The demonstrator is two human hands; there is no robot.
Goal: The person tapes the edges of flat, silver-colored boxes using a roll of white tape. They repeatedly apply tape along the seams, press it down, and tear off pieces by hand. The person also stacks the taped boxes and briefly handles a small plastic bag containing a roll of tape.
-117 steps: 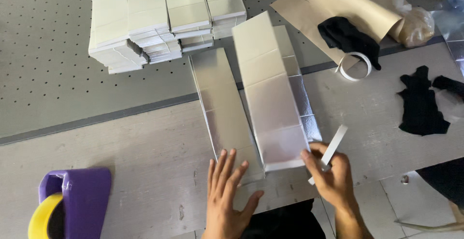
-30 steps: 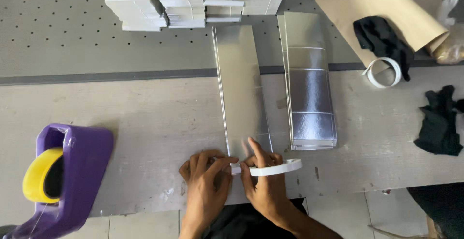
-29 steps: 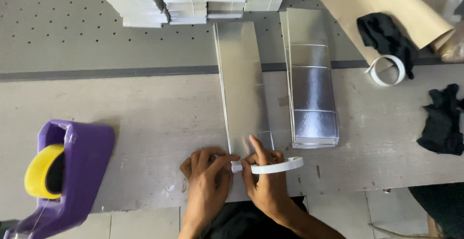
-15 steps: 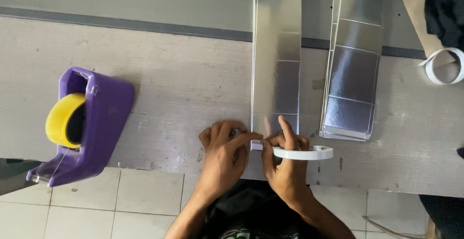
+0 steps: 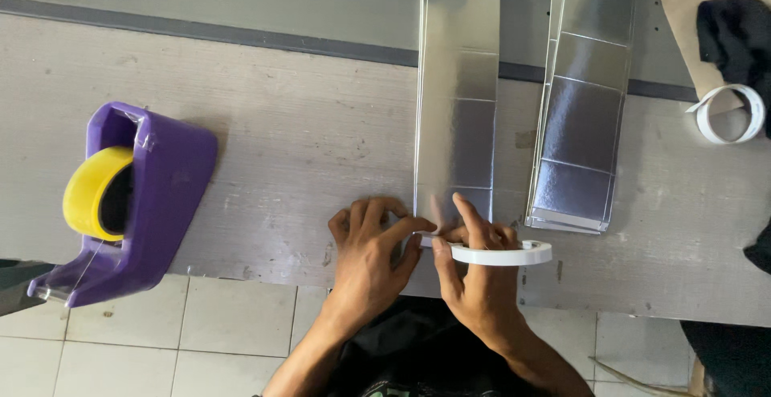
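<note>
The left hand (image 5: 371, 240) is pinching a silver card strip's (image 5: 455, 100) near end on the bench (image 5: 281, 140); the right hand (image 5: 478, 272) is gripping a white tape roll (image 5: 502, 253).

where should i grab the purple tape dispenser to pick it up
Grip the purple tape dispenser across its broad solid body, coming from above, fingers on its two flat side walls. That keeps clear of the yellow tape roll in its open end and of the narrow tip that overhangs the table edge, probably the cutter.

Two flattened silver cartons (image 5: 456, 100) (image 5: 582, 100) side by side on the table (image 5: 265, 140)
</note>
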